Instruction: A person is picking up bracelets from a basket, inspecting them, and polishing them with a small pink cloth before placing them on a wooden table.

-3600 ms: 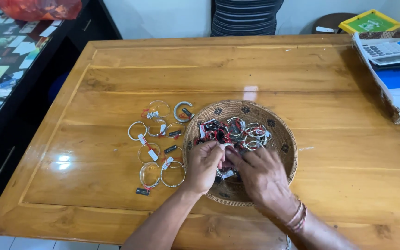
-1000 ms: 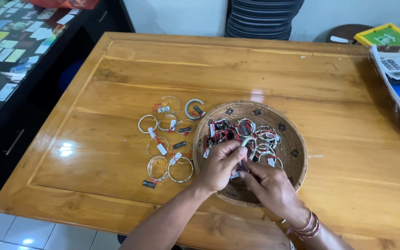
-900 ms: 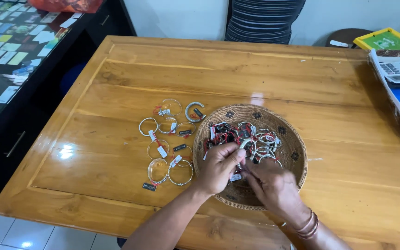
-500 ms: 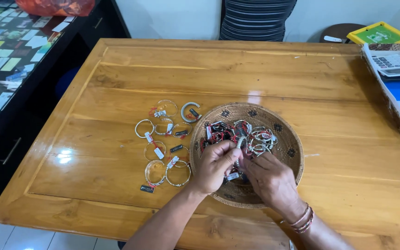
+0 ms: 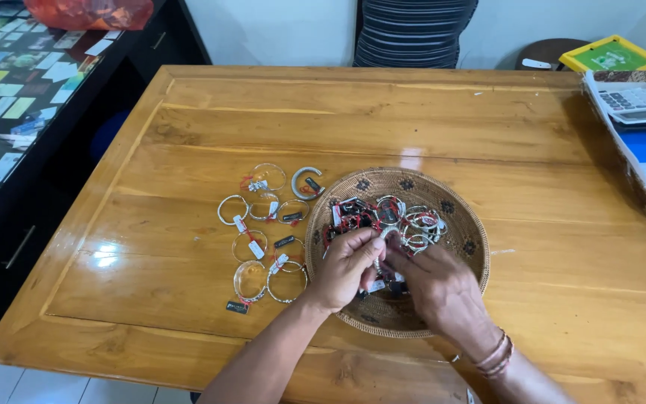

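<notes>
Both hands, left hand [image 5: 349, 265] and right hand [image 5: 439, 288], pinch one tagged bangle over round woven basket [image 5: 465, 224]; nine-odd silver tagged bangles [image 5: 263, 239] laid out on wooden table [image 5: 413, 120], tangled pile [image 5: 390, 217] remains.

Small white tags [image 5: 255, 250] on bracelets [image 5: 250, 246]

Shop: tagged bangles [image 5: 263, 232], calculator [image 5: 637, 101], display counter [image 5: 16, 82].

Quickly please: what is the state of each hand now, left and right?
Left hand: fingers pinched on a small tagged bracelet over the woven basket.
Right hand: fingers curled at the same bracelet; its grip cannot be told.
</notes>
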